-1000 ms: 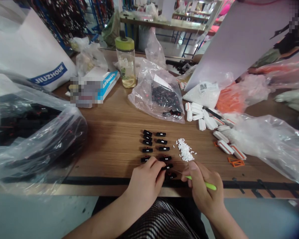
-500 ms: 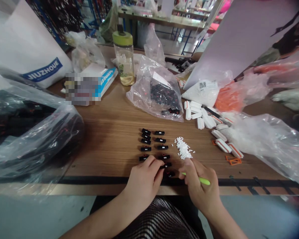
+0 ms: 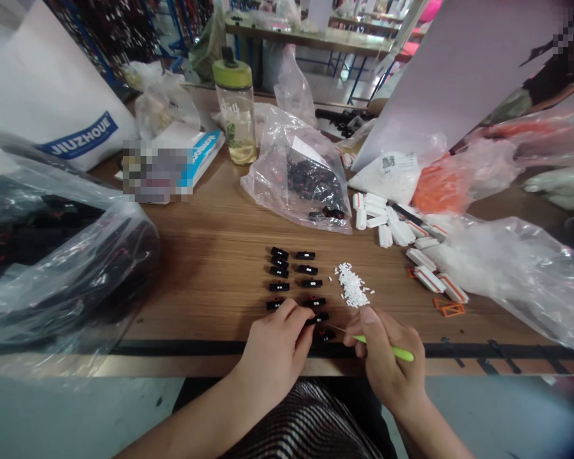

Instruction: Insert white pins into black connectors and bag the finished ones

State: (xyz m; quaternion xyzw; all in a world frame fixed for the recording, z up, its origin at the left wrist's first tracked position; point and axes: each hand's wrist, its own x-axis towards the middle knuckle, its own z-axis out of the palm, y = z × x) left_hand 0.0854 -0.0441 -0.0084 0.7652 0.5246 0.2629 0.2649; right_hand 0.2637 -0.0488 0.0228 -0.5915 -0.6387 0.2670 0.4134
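Small black plastic parts (image 3: 294,275) lie in two short rows on the wooden table (image 3: 210,255). My left hand (image 3: 275,354) rests at the near end of the rows, its fingers curled down on the nearest black parts. My right hand (image 3: 387,363) is closed on a thin green-handled pick (image 3: 387,347), whose fine tip points left toward a black part (image 3: 323,333) beside my left fingers. A little heap of tiny white pieces (image 3: 353,287) sits just beyond my right hand.
A clear bag of black parts (image 3: 301,178) lies behind the rows, with a green-lidded bottle (image 3: 236,115) further back. White and orange clips (image 3: 411,245) and clear bags (image 3: 521,274) spread to the right. A big bag of dark parts (image 3: 52,255) fills the left.
My right hand dipped toward the white heap, then drew back, and the pick's tip again points at the black part. My left hand stayed put.
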